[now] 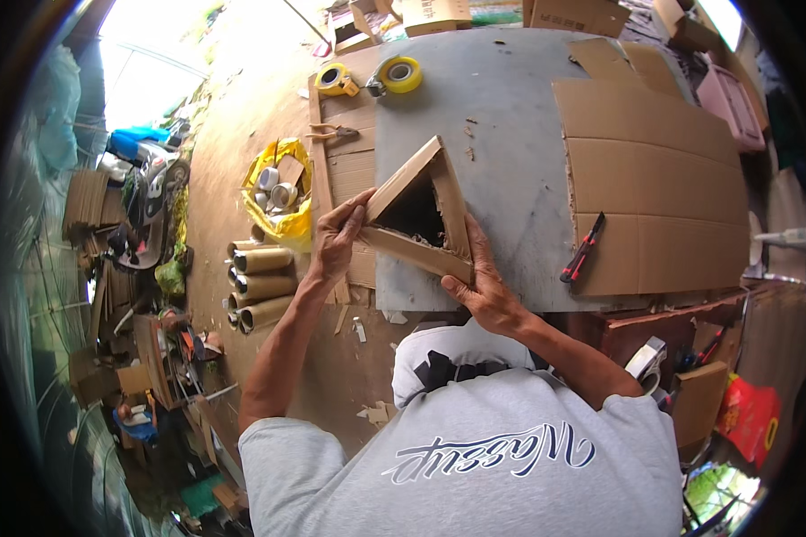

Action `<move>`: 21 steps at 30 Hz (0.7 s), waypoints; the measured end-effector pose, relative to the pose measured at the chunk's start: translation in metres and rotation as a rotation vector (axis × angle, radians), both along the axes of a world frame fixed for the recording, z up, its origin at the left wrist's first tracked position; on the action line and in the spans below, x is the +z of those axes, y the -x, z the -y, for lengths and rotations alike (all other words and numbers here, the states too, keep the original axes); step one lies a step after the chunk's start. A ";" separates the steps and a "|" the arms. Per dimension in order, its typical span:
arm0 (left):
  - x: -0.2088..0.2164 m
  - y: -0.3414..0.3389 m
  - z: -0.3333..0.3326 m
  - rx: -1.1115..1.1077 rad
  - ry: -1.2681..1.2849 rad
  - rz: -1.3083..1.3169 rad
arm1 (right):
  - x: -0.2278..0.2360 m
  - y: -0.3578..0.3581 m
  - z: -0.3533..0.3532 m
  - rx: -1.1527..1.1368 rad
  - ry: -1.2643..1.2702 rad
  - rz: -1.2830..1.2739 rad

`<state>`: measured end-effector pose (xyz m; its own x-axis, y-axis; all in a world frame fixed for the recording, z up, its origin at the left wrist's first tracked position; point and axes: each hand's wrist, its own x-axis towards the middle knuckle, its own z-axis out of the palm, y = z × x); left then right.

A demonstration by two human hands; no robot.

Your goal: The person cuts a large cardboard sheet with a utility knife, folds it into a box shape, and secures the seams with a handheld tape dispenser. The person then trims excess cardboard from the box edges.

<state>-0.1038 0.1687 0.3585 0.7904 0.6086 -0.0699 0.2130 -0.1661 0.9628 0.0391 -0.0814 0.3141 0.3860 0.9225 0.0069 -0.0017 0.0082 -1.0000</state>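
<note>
Both my hands hold a triangular cardboard frame (401, 249) above the grey tabletop (501, 179). Its walls are folded brown cardboard, and its hollow middle looks dark, with rough torn edges inside. My left hand (338, 234) grips the left corner, thumb on the near face. At the lower right corner, my right hand (486, 288) is closed round the frame, its thumb along the bottom edge. A red and black utility knife (583, 248) lies right of my right hand, partly on a large flat cardboard sheet (658, 179).
Beyond the frame are a yellow tape roll (399, 74), another tape roll (331, 79) and pliers (333, 132). A yellow bag (288, 228) of tape cores stands on the left, near several cardboard tubes (264, 286). A pink crate (730, 103) sits at the far right.
</note>
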 end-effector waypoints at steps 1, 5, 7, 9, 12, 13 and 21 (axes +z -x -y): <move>-0.001 0.000 -0.001 -0.018 -0.011 0.011 | 0.001 -0.001 0.001 -0.010 -0.004 0.009; -0.001 0.006 -0.004 -0.085 -0.062 0.046 | 0.021 -0.017 0.006 -0.022 0.028 -0.177; -0.004 0.007 -0.001 -0.076 -0.064 0.124 | 0.037 -0.030 0.000 -0.046 0.018 -0.320; 0.004 0.007 0.001 -0.102 -0.312 0.194 | 0.047 -0.043 -0.003 -0.044 0.118 -0.272; 0.020 0.010 0.004 -0.154 -0.608 0.275 | 0.049 -0.051 -0.005 -0.105 0.259 -0.049; 0.021 0.016 0.003 -0.172 -0.690 0.293 | 0.067 -0.048 -0.011 -0.098 0.328 0.034; 0.039 0.029 0.004 -0.319 -0.821 0.221 | 0.093 -0.024 -0.050 -0.181 0.593 0.670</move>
<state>-0.1329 0.1642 0.3979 0.8741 0.1500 0.4620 -0.1361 -0.8375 0.5293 0.0633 -0.0312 0.4067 0.6115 0.7718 -0.1746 0.5320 -0.5643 -0.6313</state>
